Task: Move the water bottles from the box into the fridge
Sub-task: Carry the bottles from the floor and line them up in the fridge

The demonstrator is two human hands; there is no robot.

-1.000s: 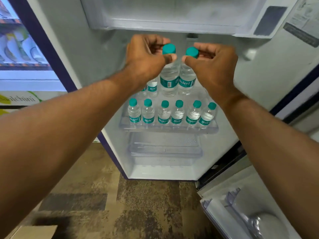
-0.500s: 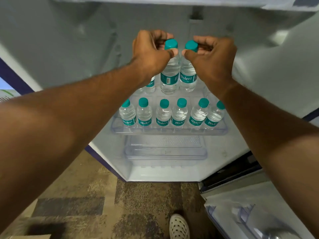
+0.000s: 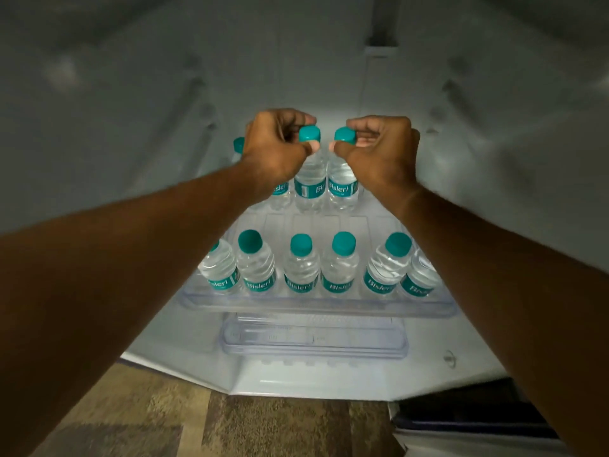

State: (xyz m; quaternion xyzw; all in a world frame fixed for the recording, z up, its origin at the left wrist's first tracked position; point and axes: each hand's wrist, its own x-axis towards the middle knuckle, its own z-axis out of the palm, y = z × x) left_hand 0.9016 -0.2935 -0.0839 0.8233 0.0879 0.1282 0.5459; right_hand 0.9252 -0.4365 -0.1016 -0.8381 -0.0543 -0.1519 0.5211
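l hand [image 3: 275, 150] curled tight, pinching neck of l bottle [image 3: 309, 184] just under its teal cap. r hand [image 3: 379, 150] same grip on r bottle [image 3: 342, 186]. both bottles upright, touching side by side, at 12 o'clock deep in the fridge [image 3: 131, 127], on/just above clear shelf [image 3: 316, 305], can't tell which. more bottles behind l hand at 11. front row [image 3: 301, 267]: six bottles upright along shelf edge at 6. empty clear drawer [image 3: 313, 339] below.

Inside the fridge [image 3: 131, 159], the left hand [image 3: 275, 150] and right hand [image 3: 379, 150] each pinch a teal-capped bottle's neck — bottles [image 3: 309, 179] [image 3: 342, 183] side by side, behind a front row [image 3: 301, 268] on the clear shelf [image 3: 316, 306].
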